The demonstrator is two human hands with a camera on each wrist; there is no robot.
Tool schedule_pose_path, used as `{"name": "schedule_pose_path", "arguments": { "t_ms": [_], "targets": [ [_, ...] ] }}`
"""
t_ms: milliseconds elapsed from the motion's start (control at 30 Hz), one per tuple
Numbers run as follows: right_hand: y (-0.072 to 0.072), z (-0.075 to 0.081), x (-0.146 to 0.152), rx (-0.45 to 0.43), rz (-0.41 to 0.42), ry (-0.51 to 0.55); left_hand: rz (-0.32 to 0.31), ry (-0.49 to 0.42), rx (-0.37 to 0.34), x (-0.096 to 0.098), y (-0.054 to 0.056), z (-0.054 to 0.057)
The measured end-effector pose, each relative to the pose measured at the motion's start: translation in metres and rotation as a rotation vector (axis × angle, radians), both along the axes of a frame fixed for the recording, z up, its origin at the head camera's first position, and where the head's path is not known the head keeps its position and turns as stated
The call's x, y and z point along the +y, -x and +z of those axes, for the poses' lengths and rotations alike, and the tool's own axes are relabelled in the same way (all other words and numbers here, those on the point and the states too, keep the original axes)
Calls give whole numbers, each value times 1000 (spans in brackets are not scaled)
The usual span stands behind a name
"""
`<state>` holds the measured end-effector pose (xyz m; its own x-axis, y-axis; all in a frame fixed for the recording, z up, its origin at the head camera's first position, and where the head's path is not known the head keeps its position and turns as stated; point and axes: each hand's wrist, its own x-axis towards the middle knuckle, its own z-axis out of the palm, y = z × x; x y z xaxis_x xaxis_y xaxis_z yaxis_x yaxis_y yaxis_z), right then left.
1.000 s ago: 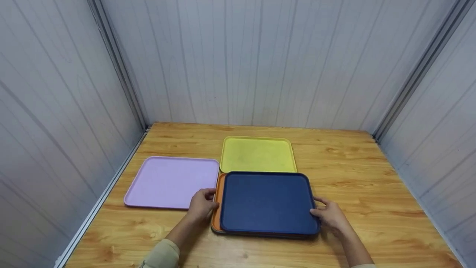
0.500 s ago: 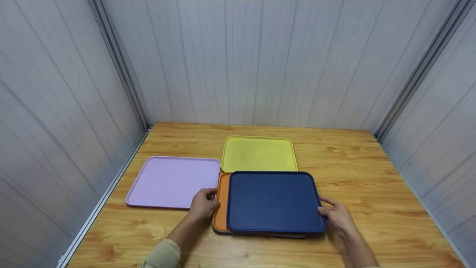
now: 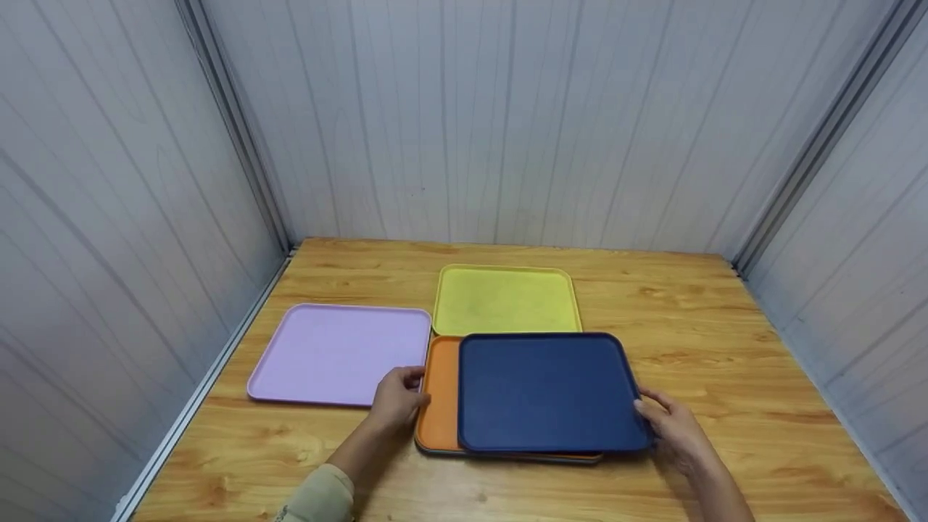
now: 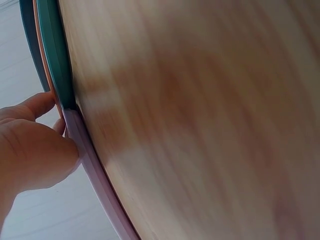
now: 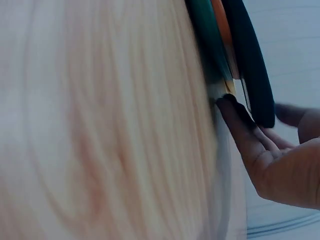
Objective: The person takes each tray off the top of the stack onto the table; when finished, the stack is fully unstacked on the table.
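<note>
In the head view a navy blue tray (image 3: 551, 391) lies over an orange tray (image 3: 439, 395), shifted right so that the orange one's left strip shows. A dark green tray (image 4: 56, 55) is lowest in the stack, seen in the left wrist view. My right hand (image 3: 678, 429) grips the navy tray's right edge, thumb above and fingers below. That edge is raised off the stack in the right wrist view. At the stack's left side, my left hand (image 3: 397, 399) holds the orange tray's edge; some fingertips are hidden.
A light purple tray (image 3: 341, 355) lies flat left of the stack, close to my left hand. Behind the stack is a yellow tray (image 3: 507, 301), its front edge near the navy one. Panel walls (image 3: 464, 130) enclose the wooden table (image 3: 689, 312) at the back and sides.
The navy tray has slid to the right with my right hand, baring more of the orange tray. My left hand has stayed at the orange edge.
</note>
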<state>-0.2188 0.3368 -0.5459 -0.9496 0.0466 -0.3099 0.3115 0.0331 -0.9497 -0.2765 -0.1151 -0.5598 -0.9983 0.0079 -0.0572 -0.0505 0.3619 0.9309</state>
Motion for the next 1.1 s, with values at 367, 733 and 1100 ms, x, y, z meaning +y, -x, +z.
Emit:
{"name": "schedule_pose_path", "arguments": {
  "t_ms": [367, 733, 1100],
  "targets": [
    [-20, -10, 25, -69, 221, 427, 4, -11, 4, 1, -1, 3],
    [-27, -17, 28, -54, 223, 681, 19, -25, -8, 2, -2, 2],
    [-27, -11, 27, -82, -125, 612, 1, -4, -9, 2, -3, 3]
  ]
}}
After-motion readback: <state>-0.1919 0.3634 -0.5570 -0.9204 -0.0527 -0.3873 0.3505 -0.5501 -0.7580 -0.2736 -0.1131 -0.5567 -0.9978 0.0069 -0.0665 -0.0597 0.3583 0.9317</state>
